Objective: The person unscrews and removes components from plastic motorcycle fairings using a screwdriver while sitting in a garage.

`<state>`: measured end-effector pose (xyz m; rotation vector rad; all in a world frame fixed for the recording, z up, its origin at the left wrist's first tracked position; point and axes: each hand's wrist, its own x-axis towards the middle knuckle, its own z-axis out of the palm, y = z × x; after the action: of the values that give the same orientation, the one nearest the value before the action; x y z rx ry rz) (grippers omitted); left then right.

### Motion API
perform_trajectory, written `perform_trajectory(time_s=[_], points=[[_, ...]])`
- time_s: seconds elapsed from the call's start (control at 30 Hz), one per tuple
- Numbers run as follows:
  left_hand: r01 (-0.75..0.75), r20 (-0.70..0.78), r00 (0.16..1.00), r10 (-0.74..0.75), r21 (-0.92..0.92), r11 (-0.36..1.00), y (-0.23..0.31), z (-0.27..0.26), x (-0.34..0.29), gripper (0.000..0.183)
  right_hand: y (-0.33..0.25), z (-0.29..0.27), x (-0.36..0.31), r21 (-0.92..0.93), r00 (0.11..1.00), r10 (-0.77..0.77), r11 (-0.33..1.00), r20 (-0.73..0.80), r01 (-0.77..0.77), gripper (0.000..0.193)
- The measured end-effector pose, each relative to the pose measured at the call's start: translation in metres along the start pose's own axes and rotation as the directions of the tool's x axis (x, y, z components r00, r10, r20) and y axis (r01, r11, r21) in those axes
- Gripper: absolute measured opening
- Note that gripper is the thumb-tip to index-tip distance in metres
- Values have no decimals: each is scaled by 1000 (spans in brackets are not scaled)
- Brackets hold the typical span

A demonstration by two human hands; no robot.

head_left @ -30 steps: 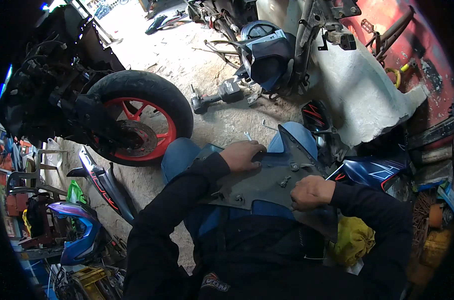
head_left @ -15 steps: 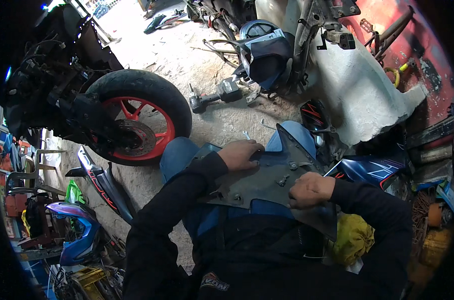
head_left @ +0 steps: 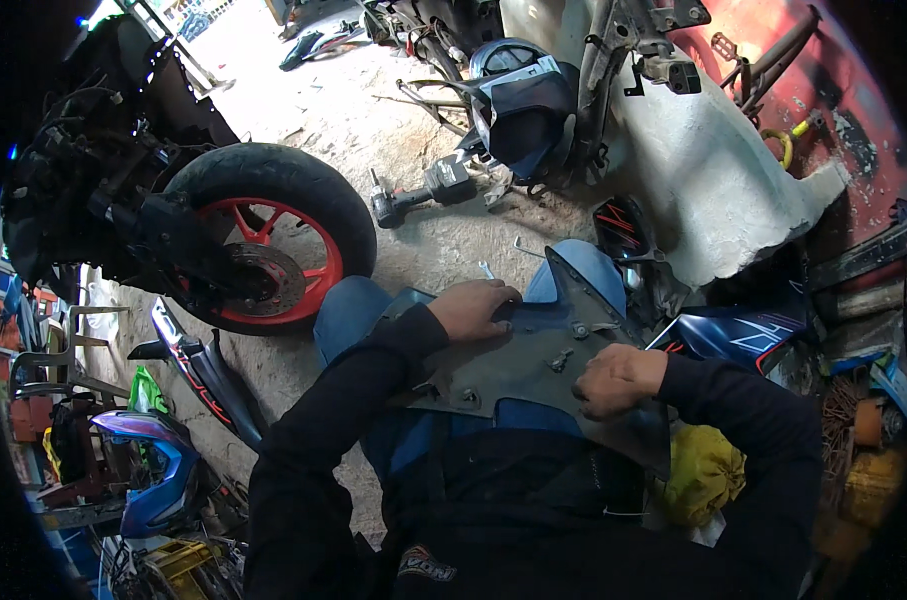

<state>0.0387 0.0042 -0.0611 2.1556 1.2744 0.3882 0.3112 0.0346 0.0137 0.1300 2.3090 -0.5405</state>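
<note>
From my remote seat I see the panel (head_left: 518,372) lying across the wearer's lap, over both thighs of the blue jeans (head_left: 595,274). It is dark grey and dull, with pale scuffs and a dusty look to its face. Its outline is irregular — one corner rises to a sharp point near the right knee, and the lower right part tapers off beside a yellow bag (head_left: 706,474). Small mounting posts and fittings stand up from the surface, a few toward the right and one by the lower edge.

My left hand (head_left: 473,311) lies over the upper edge; I cannot tell whether its fingers grip it. My right hand (head_left: 621,380) is curled into a fist over the right part — whether anything is inside, I cannot tell.
</note>
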Motion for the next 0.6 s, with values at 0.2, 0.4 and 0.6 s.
perform_trajectory(time_s=[0.2,0.4,0.6], points=[[19,52,998,-18,-11,1000,3,-2,4,50,5,17,3,31,995,-25,999,-92,28,30],[56,107,993,-56,9,998,5,-5,3,51,17,28,4,-1,961,-153,988,-232,157,27],[67,133,989,-68,9,998,4,-6,1,51,18,34,8,18,989,-113,993,-94,116,23]])
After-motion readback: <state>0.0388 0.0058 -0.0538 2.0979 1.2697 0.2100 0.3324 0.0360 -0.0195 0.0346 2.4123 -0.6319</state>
